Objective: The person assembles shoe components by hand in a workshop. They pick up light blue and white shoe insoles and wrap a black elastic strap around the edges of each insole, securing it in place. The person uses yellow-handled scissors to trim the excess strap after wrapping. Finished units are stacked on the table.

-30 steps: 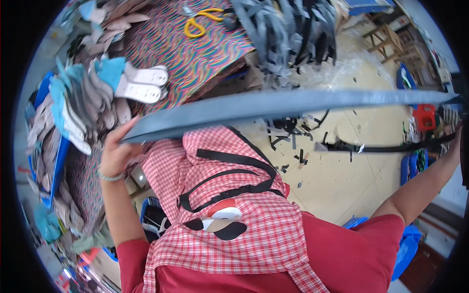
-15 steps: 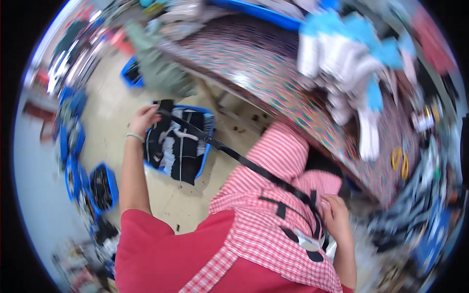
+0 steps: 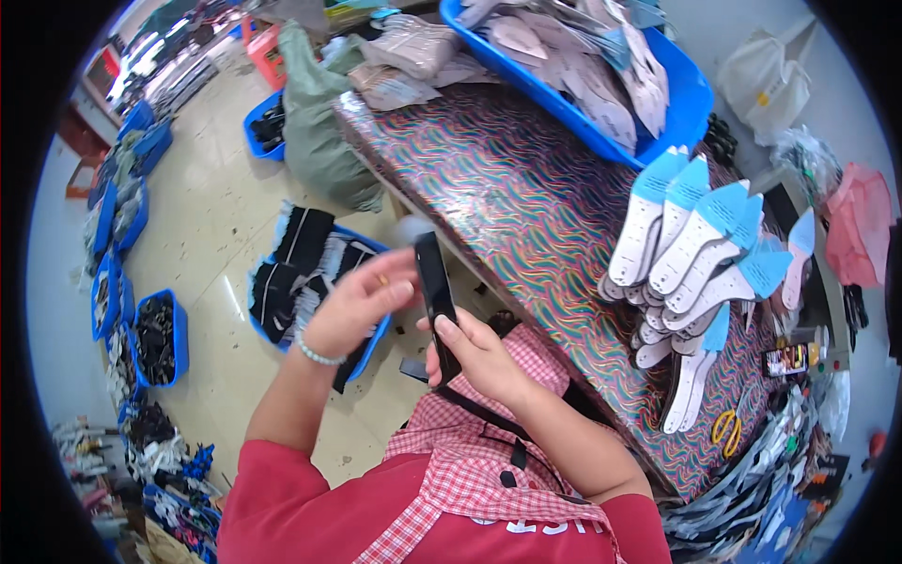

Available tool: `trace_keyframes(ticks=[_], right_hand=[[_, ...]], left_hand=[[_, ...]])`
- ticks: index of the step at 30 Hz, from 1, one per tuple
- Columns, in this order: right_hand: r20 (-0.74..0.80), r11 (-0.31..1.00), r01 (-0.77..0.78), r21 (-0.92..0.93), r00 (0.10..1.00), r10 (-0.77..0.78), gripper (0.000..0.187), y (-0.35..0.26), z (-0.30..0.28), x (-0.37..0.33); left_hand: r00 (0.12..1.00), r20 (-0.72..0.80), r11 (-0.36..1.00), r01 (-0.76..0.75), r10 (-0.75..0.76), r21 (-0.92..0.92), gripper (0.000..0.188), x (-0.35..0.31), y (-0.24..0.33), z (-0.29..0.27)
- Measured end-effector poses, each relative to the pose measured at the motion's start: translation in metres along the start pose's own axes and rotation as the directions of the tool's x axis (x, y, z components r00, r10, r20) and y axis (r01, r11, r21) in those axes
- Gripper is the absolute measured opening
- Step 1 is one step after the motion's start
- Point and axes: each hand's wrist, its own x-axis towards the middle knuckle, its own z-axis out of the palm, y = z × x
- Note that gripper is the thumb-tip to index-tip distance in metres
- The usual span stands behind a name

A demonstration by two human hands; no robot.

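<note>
My right hand [image 3: 474, 352] grips a long, flat black piece [image 3: 434, 282], held nearly upright above my lap. It has a smooth dark face; whether it is folded strap or something stiff I cannot tell. Beside its upper part is my left hand [image 3: 362, 296], slightly blurred, fingers stretched toward it and apparently not closed on it. A black strap [image 3: 479, 410] crosses the red checked apron [image 3: 418, 437] on my lap. Beyond my left hand, a blue bin [image 3: 383, 329] on the floor holds black and pale pieces [image 3: 305, 235], partly hidden by my arm.
A patterned table [image 3: 526, 216] stands to the right, bearing white-and-blue insoles [image 3: 695, 226], yellow scissors [image 3: 725, 430] and a blue bin [image 3: 691, 94] of insoles. A green sack [image 3: 324, 141] leans by its far end. More blue bins [image 3: 162, 338] line the left wall.
The strap stretched between my hands is no longer taut. My right hand has risen from my lap, and my left has come right and nearer. Both now meet around the black piece.
</note>
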Motion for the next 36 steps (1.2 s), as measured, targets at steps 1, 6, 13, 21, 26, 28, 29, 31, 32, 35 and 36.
trace_keyframes(ticks=[1,6,13,21,26,28,29,31,32,35,36], right_hand=[[-0.034,0.999,-0.027,0.034,0.999,0.028,0.034,-0.001,-0.009,-0.003],[-0.224,0.999,-0.019,0.027,0.974,0.024,0.034,0.01,-0.044,-0.02],[-0.533,0.788,0.176,-0.59,0.648,-0.544,0.017,-0.02,-0.064,-0.049],[-0.642,0.931,0.351,-0.099,0.692,-0.329,0.023,-0.025,-0.077,-0.047],[-0.598,0.911,0.413,0.005,0.731,-0.328,0.022,-0.015,-0.088,-0.059],[-0.593,0.859,0.506,-0.071,0.671,-0.445,0.021,-0.018,-0.081,-0.059],[-0.601,0.856,0.508,-0.1,0.655,-0.458,0.02,-0.019,-0.079,-0.06],[-0.614,0.847,0.508,-0.157,0.621,-0.486,0.017,-0.02,-0.074,-0.062],[-0.604,0.834,0.509,-0.216,0.602,-0.523,0.016,-0.017,-0.075,-0.064],[-0.585,0.79,0.518,-0.328,0.545,-0.6,0.015,-0.006,-0.077,-0.065],[-0.596,0.783,0.531,-0.324,0.528,-0.605,0.016,-0.004,-0.075,-0.064]], left_hand=[[0.995,0.068,0.995,0.075,-0.071,-0.059,0.044,0.008,-0.013,0.011],[0.977,0.061,0.934,0.212,-0.203,-0.287,0.035,0.05,-0.044,0.058],[0.993,-0.017,0.985,0.115,-0.118,-0.131,0.036,0.063,-0.063,0.092],[0.989,0.025,0.97,-0.149,0.147,0.189,0.032,0.058,-0.083,0.112],[0.992,0.046,0.971,-0.125,0.118,0.203,0.031,0.056,-0.081,0.116],[0.976,0.094,0.939,-0.216,0.198,0.266,0.031,0.059,-0.08,0.118],[0.982,0.08,0.956,-0.188,0.174,0.227,0.029,0.058,-0.08,0.12],[0.991,0.054,0.981,-0.13,0.124,0.147,0.027,0.057,-0.08,0.124],[0.997,0.043,0.99,-0.073,0.069,0.118,0.025,0.056,-0.078,0.125],[0.996,0.025,0.996,0.089,-0.089,0.003,0.023,0.056,-0.074,0.125],[0.99,0.026,0.989,0.137,-0.136,-0.054,0.024,0.055,-0.076,0.122]])
